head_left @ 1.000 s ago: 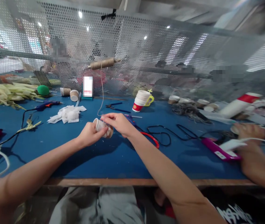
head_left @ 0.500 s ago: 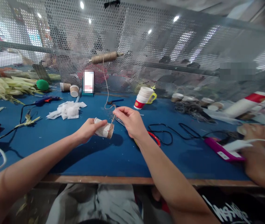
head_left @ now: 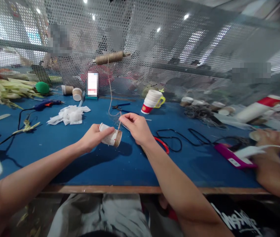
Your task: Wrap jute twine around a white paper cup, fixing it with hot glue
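My left hand (head_left: 94, 136) is closed around a white paper cup (head_left: 109, 140), which is tilted on its side above the table. Brown twine (head_left: 118, 137) is wound around the end of the cup that points right. Between thumb and forefinger, my right hand (head_left: 135, 126) pinches the strand of twine just above that wound end. From there the strand loops up to a twine spool (head_left: 109, 58) hanging in front of the mesh panel. Partly under my right wrist lie red-handled scissors (head_left: 163, 144).
Stacked paper cups (head_left: 152, 100) stand beyond my right hand. White cloth pieces (head_left: 68, 115), a glue gun (head_left: 47, 104) and a phone (head_left: 92, 85) lie or stand left. At right are a black cord (head_left: 171, 131), a purple power strip (head_left: 233, 158) and another person's hand (head_left: 273, 140).
The view has shifted slightly. Both hands keep their grips on the cup and the twine, and the cup looks turned a little.
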Motion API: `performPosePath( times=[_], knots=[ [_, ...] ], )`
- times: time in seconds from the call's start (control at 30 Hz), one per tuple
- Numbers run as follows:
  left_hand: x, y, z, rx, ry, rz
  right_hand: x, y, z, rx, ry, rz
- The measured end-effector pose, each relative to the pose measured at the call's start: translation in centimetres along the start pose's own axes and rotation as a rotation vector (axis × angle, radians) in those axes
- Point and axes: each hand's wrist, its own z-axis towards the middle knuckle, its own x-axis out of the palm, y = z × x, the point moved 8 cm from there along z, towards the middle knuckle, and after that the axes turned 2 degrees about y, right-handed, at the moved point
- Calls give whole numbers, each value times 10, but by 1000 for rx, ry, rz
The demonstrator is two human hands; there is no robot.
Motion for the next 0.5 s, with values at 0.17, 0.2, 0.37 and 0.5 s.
performPosePath(
  times=[0.17,0.2,0.37,0.5],
  knots=[
    [0,-3,-1,37,8,-5,0,0,-1,6,13,-36],
    [0,-4,-2,44,4,-3,0,0,-1,7,15,-36],
    [0,-8,-4,60,-10,14,3,-3,-1,24,36,-15],
    [0,-11,-5,98,-7,33,4,-4,-1,35,48,-4]
  ],
)
